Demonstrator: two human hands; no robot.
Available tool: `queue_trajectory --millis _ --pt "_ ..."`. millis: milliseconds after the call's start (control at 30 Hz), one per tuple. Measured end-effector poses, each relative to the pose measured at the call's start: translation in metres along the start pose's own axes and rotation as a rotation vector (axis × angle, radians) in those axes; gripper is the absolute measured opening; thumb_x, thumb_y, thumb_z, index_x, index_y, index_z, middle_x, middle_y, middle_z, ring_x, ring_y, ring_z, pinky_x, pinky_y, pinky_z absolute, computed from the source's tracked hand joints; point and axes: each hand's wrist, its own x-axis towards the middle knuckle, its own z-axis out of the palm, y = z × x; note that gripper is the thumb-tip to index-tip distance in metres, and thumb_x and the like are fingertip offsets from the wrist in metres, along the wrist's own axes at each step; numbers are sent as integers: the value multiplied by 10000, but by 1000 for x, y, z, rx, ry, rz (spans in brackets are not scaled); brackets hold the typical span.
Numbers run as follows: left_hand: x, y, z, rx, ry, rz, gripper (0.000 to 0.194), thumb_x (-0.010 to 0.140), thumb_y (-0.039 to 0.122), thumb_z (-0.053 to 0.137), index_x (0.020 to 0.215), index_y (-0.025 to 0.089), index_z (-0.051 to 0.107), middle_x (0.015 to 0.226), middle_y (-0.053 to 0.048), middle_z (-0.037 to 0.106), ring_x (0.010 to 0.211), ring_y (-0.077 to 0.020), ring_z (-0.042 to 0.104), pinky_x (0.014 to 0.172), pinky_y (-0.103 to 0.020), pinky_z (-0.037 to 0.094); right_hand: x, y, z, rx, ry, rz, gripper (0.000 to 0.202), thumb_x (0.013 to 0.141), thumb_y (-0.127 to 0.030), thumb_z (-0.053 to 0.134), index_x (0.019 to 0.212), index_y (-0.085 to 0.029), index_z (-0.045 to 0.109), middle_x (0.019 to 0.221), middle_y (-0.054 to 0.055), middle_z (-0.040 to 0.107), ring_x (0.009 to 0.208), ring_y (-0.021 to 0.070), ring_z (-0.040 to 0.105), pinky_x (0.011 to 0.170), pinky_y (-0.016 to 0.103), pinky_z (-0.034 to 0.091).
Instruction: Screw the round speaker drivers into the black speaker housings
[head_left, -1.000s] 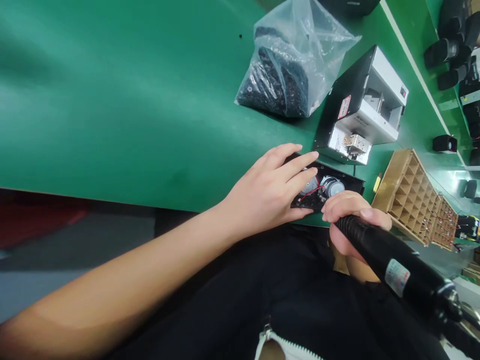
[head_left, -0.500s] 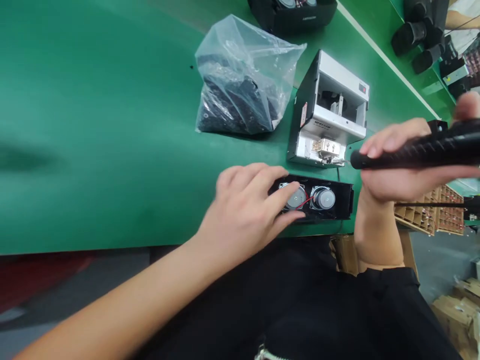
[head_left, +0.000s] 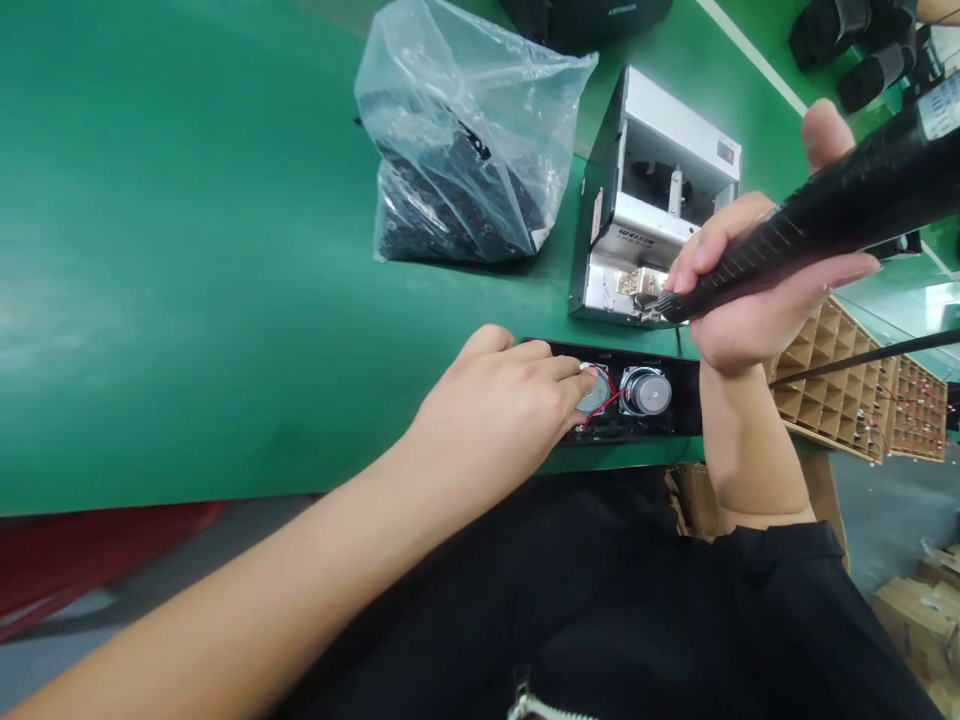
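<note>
"The right hand [head_left: 757, 325] has swung the black driver [head_left: 817, 220] from the black panel [head_left: 682, 388] to the silver machine [head_left: 649, 225]."

"Gripping it?"

"Yes, wrapped around it. The left hand [head_left: 499, 405] touches the panel at its three o'clock; whether it grips, I can't tell."

"Beyond?"

"Machine at the panel's twelve, plastic bag [head_left: 472, 150] at eleven."

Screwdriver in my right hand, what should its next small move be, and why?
I'd probably lift the screwdriver away from the silver machine toward the black housing: its lower end appears to be at the machine's front, and your left hand is on the housing, beside the speakers. I can't see whether the tip carries a screw.
</note>
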Motion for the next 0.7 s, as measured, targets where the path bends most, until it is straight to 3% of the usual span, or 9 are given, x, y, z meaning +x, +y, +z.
queue_trajectory --millis 67,100,167,233,367,433,533,600,700 --pt "0 0 0 17 10 12 198 1143 303 672 1142 277 869 1176 -87 960 1009 -339 836 826 -521 438 -7 -25 -7 172 186 -122 845 1084 -1017 343 1639 -434 601 703 -64 490 406 159 512 420 317 482" --pt "-1 0 0 25 18 15 201 1144 303 667 1138 273 865 1195 -93 961 1000 -339 839 818 -522 439 -12 -39 -13 258 215 -148 785 1099 -990 400 1598 -438 652 692 -70 496 405 147 513 419 296 475" --pt "-2 2 2 29 36 14 200 1139 314 671 1148 274 867 1232 -102 962 991 -344 844 808 -524 451 -24 -60 -27 336 133 -59 647 1111 -928 535 1518 -470 743 766 -52 615 513 168 656 517 328 617" --pt "-3 4 4 32 54 8 216 1135 324 671 1180 285 878 1239 -102 963 991 -347 849 806 -525 474 -36 -65 -37 346 112 -72 696 1121 -951 442 1442 -438 783 750 -50 607 489 162 632 491 323 615" --pt "-5 1 10 74 81 24 267 1131 340 642 1223 297 890 1191 -104 965 974 -355 856 790 -539 515 -50 -34 -24 257 209 -229 809 1090 -1003 382 1632 -451 620 649 -124 425 336 123 339 331 270 408" --pt "-6 -1 13 82 96 23 275 1123 352 636 1213 302 892 1177 -109 964 965 -364 855 782 -547 525 -53 -17 -6 209 294 -189 903 1080 -1023 242 1711 -430 498 636 -137 400 318 138 303 324 291 374" --pt "-6 -2 15 57 115 10 280 1132 364 622 1203 313 888 1155 -107 963 967 -362 853 785 -546 525 -59 -1 16 196 321 -101 1019 1034 -1034 48 1719 -391 441 628 -121 432 324 169 336 341 342 410" --pt "-6 -2 15 38 119 1 286 1158 382 604 1195 323 882 1134 -89 964 966 -349 851 784 -537 509 -64 7 23 180 309 -60 1021 1020 -1051 71 1705 -386 432 606 -128 414 318 181 337 335 358 412" --pt "-6 0 13 24 108 -11 347 1206 413 555 1161 318 886 1124 -83 961 971 -343 848 769 -534 481 -71 20 25 164 277 64 918 1048 -1045 330 1674 -381 438 577 -165 355 302 187 308 325 369 396"
